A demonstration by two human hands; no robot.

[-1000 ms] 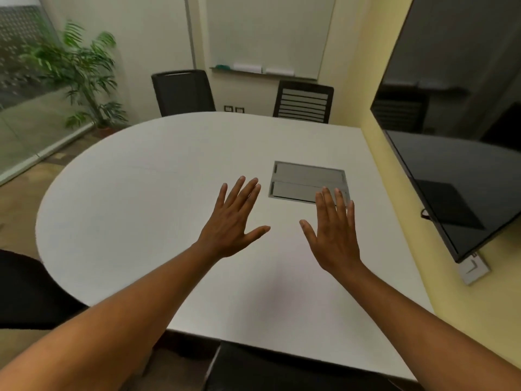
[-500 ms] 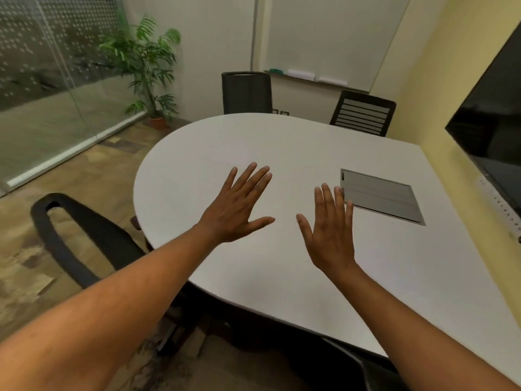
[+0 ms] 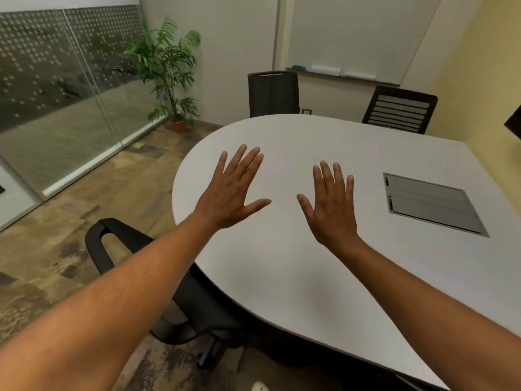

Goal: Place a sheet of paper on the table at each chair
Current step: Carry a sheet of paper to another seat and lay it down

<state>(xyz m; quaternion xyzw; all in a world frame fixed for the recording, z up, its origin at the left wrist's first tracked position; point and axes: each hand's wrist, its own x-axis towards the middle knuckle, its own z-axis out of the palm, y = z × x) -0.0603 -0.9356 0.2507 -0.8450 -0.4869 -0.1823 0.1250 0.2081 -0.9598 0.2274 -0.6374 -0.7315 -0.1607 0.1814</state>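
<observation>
A white rounded table (image 3: 282,277) fills the middle of the view. My left hand (image 3: 229,193) and my right hand (image 3: 329,206) are held out over it, fingers straight and spread, holding nothing. No sheet of paper is in view. Two black chairs stand at the far side, a solid-backed chair (image 3: 273,93) and a slatted-backed chair (image 3: 400,110). A third black chair (image 3: 158,277) sits at the table's near left edge, partly under my left forearm.
A grey cable hatch (image 3: 431,204) is set into the tabletop on the right. A potted plant (image 3: 169,71) stands in the far corner by a glass wall (image 3: 56,94). A whiteboard (image 3: 352,32) hangs on the back wall.
The view has swung left: the table and hatch shifted right, the wall screen left the frame, the glass wall and near left chair came in. Both hands stay spread and empty.
</observation>
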